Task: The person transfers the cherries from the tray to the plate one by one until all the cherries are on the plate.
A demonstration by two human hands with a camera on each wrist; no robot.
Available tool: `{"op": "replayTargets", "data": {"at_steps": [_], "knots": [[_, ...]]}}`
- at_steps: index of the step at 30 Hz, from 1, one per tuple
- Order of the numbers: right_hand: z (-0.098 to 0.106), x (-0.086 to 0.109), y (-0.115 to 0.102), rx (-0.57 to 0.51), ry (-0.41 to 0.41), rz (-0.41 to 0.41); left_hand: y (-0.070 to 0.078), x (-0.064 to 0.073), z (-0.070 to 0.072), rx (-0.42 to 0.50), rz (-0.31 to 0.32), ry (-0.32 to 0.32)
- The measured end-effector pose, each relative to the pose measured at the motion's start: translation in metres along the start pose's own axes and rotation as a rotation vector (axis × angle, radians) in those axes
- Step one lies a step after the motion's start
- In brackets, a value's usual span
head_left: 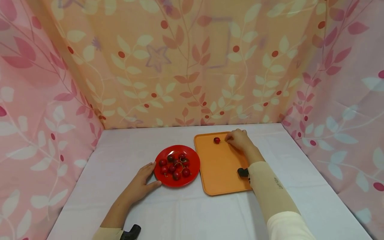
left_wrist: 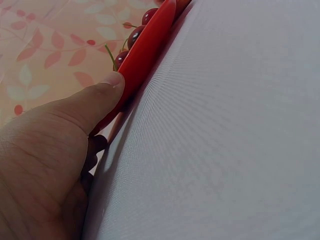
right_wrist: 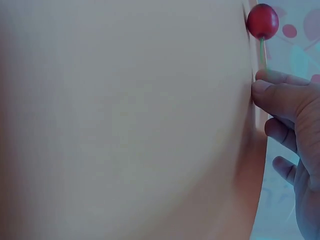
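A round red plate (head_left: 196, 166) bears several dark red cherries (head_left: 176, 175), some with green stems. My left hand (head_left: 143, 182) holds the plate at its left side, thumb on the rim and fingers by the edge. In the left wrist view the thumb (left_wrist: 102, 97) lies against the red plate (left_wrist: 142, 57). Over the far part of an orange tray (head_left: 220, 166), my right hand (head_left: 241, 140) pinches one cherry (head_left: 217, 140) by its stem. The right wrist view has this cherry (right_wrist: 263, 21) close to the tray surface; whether it touches is hard to tell.
Plate and tray stand side by side on a white-covered table (head_left: 180, 213). A patterned cloth (head_left: 186, 66) rises behind the table and at both sides. Each forearm has a beige sleeve, with a black device (head_left: 131, 232) at the left wrist.
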State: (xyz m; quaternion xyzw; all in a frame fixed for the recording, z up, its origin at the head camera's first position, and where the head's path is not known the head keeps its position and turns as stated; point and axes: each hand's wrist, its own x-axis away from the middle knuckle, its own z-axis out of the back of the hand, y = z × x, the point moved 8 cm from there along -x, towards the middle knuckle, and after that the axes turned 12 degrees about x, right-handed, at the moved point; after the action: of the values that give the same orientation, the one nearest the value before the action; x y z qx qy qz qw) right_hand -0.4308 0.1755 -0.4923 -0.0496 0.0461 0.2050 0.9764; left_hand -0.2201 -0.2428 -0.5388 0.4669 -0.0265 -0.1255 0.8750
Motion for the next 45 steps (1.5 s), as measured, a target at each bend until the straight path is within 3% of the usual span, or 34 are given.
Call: {"op": "replayTargets", "data": {"at_steps": [20, 34, 45], "knots": [[0.003, 0.021, -0.013, -0.042, -0.014, -0.042, 0.000, -0.001, -0.001, 0.010, -0.008, 0.000], [0.009, 0.032, -0.054, -0.069, 0.024, -0.172, -0.001, -0.001, 0.007, 0.008, -0.023, 0.020], [0.002, 0.038, -0.050, -0.050, 0.032, -0.275, -0.001, -0.001, 0.002, 0.018, -0.013, 0.002]]}}
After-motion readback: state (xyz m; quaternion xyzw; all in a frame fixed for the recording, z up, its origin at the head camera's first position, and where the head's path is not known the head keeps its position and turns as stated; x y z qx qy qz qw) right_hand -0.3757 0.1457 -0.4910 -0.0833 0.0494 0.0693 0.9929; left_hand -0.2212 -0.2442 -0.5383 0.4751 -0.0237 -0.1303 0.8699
